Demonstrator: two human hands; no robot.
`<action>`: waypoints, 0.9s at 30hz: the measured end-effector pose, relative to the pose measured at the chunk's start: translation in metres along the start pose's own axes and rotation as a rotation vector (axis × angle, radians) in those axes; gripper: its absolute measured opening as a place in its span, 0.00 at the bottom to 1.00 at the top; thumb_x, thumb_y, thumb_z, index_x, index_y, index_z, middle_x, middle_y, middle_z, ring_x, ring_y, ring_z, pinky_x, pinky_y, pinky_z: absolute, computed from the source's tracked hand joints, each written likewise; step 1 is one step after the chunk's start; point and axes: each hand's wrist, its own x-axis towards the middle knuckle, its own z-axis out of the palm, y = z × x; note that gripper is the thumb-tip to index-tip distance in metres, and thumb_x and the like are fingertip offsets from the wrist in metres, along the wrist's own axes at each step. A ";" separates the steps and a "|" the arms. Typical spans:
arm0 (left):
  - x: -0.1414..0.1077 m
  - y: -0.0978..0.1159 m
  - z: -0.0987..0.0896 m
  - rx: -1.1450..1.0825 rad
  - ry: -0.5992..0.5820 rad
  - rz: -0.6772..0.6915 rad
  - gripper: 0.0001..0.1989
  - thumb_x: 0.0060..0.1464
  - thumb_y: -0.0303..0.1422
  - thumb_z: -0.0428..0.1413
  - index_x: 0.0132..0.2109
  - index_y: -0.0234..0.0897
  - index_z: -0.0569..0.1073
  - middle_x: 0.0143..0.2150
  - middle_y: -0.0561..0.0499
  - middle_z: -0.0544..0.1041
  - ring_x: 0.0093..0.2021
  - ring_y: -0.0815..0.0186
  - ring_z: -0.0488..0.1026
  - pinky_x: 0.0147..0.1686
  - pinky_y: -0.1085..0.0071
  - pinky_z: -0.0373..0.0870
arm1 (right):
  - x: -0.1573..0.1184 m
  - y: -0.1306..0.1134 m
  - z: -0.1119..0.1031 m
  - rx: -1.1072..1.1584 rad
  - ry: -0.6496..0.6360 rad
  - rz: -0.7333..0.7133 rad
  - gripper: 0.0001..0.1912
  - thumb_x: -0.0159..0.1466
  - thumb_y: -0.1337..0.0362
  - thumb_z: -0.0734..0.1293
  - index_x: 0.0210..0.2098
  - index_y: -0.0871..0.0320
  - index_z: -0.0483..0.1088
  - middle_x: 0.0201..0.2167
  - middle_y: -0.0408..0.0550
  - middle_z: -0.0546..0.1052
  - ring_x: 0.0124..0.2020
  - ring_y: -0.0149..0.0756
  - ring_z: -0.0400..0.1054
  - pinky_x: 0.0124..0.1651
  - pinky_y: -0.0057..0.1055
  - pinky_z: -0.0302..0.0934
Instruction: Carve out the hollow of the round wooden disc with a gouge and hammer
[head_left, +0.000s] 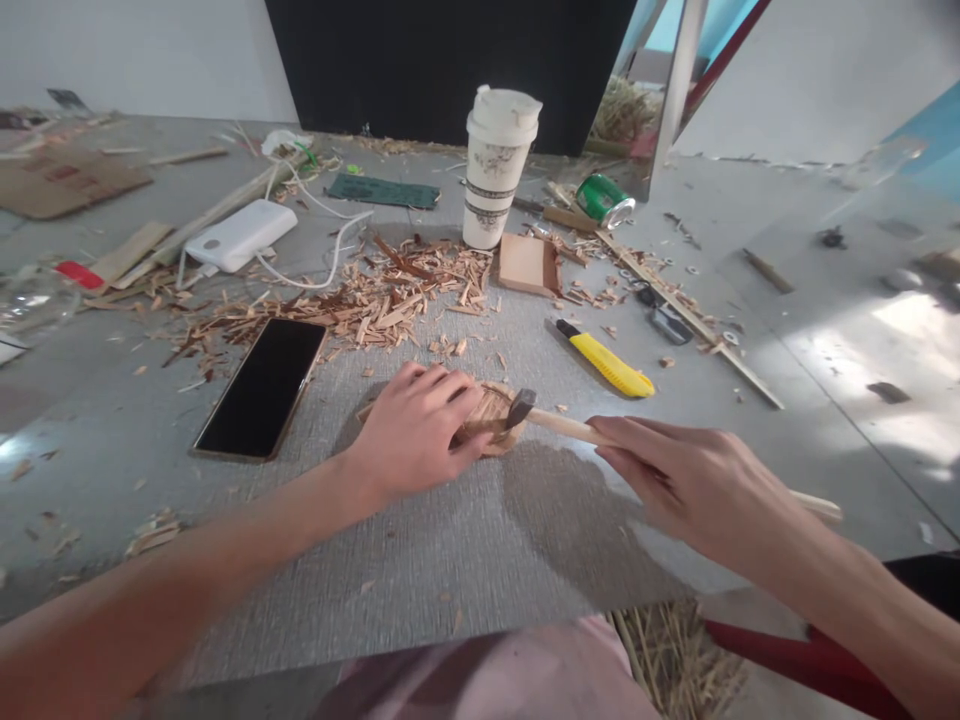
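My left hand (420, 425) rests over a light-brown piece of carved wood (495, 400), pressing it to the table with the fingers curled on it. Much of that piece is hidden under the palm. In my right hand (697, 480) is a small hammer (559, 423) with a pale wooden handle, whose end shows behind the wrist. Its dark metal head lies at the right end of the carved wood, close to my left fingertips. A yellow utility knife (611, 364) lies beyond the right hand, and a black phone (262, 390) is left of the carved wood.
Wood shavings (405, 300) spread across the table (420, 590). Behind them stand a paper cup (496, 170) and a white power bank (241, 235) with a cable. A green can (604, 200) lies at the back right, near a long thin wood strip (690, 320).
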 end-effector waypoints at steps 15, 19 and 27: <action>-0.001 0.000 0.000 -0.008 -0.017 -0.037 0.15 0.68 0.41 0.58 0.52 0.34 0.75 0.51 0.43 0.80 0.53 0.50 0.76 0.53 0.51 0.70 | -0.001 0.009 -0.002 0.098 0.063 0.010 0.17 0.74 0.57 0.66 0.28 0.53 0.68 0.15 0.35 0.60 0.16 0.28 0.53 0.22 0.31 0.47; 0.000 -0.001 0.000 -0.007 -0.027 -0.025 0.16 0.69 0.44 0.57 0.52 0.34 0.75 0.51 0.43 0.80 0.54 0.49 0.76 0.54 0.50 0.70 | 0.019 0.003 0.012 0.160 0.023 -0.252 0.12 0.75 0.65 0.63 0.52 0.55 0.77 0.25 0.41 0.76 0.24 0.31 0.67 0.29 0.32 0.53; 0.000 -0.002 0.002 -0.001 -0.008 -0.017 0.17 0.69 0.46 0.57 0.50 0.36 0.74 0.51 0.42 0.80 0.52 0.49 0.75 0.53 0.50 0.70 | 0.041 0.007 0.035 -0.010 -0.101 -0.401 0.26 0.73 0.66 0.65 0.70 0.57 0.63 0.28 0.42 0.79 0.27 0.35 0.69 0.33 0.35 0.48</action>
